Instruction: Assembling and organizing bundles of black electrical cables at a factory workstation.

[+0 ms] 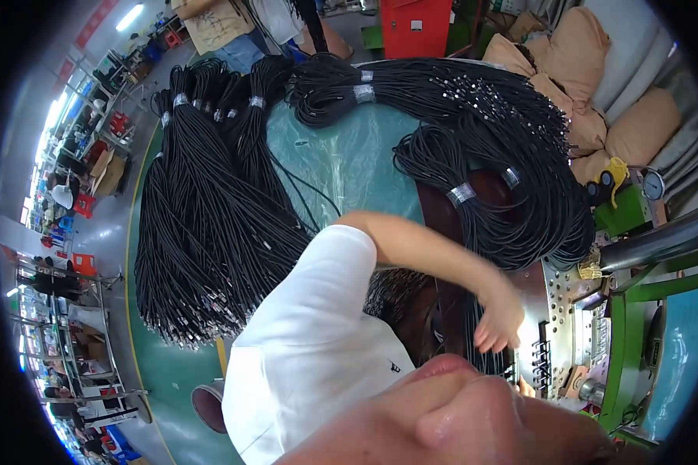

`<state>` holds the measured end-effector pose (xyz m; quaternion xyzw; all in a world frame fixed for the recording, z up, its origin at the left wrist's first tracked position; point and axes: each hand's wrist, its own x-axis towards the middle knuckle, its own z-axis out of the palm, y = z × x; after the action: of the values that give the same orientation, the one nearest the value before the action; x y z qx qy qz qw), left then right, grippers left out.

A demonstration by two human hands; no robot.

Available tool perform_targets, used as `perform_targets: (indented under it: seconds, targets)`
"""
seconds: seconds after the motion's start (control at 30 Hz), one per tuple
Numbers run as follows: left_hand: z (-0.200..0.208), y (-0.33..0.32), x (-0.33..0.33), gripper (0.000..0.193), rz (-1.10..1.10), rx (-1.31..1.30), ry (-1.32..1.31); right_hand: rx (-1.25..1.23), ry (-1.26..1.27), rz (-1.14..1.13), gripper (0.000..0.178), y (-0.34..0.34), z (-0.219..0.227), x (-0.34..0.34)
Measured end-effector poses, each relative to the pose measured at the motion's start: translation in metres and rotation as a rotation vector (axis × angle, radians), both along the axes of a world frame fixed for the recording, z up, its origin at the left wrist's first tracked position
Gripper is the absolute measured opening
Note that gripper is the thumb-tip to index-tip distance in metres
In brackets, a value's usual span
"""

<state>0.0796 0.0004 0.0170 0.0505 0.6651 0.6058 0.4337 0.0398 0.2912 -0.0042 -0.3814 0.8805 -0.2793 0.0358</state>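
Observation:
My left hand (501,319) reaches across to the right, over the edge of a metal plate (531,298) with rows of holes. Its fingers bend downward, a little apart, and nothing shows between them. Black cables (485,361) lie just below the fingertips; whether they touch is unclear. Beside the hand, a row of small black parts (541,363) sits on the metal fixture. My right hand is out of sight. Left of the plate, a tied coil of black cables (520,225) rests on a dark red-brown surface (440,213).
Large black cable bundles (202,194) with metal ends spread over a green surface (333,147). A green machine frame (620,349), pressure gauge (653,184) and beige sacks (574,54) stand right. A red cabinet (415,31) is behind. Workbenches and several people line the left.

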Motion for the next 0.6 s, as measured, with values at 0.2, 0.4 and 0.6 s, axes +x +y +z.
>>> perform_targets:
  seconds: [0.2,0.4,0.6]
  targets:
    - [0.03,0.098,0.001,0.04,0.366,0.538,-0.229,-0.224,0.043,-0.181,0.023,-0.036,0.038,-0.062]
    - [-0.029,0.068,-0.161,0.03,0.02,1.312,-0.6,0.196,0.077,-0.452,0.034,-0.063,0.029,-0.167]
    - [-0.039,0.081,-0.195,0.021,0.489,0.868,-0.262,0.231,0.092,-0.59,0.033,-0.033,0.021,-0.174]
